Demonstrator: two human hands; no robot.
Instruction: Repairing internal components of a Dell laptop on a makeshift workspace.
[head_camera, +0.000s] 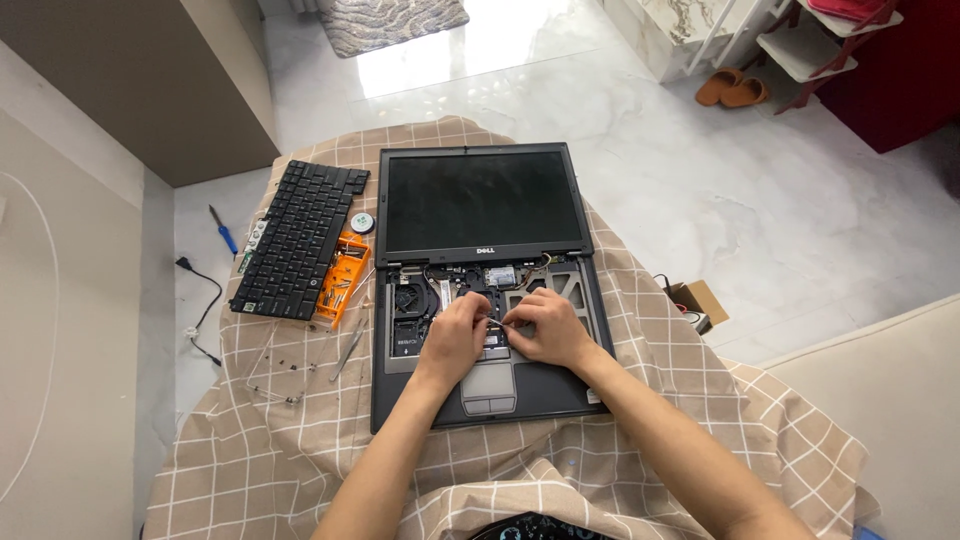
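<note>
Teardown looks midway: the detached keyboard (299, 240) lies left of the open laptop (484, 290) (internals exposed). Left hand (456, 338) and right hand (543, 326) pinch a small part inside; boards remain seated.

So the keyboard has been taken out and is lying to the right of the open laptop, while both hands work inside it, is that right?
Not quite. The head view shows the removed keyboard lying to the left of the laptop, beside an orange tool case. The rest holds: the left hand and right hand both work inside the opened base.
</note>
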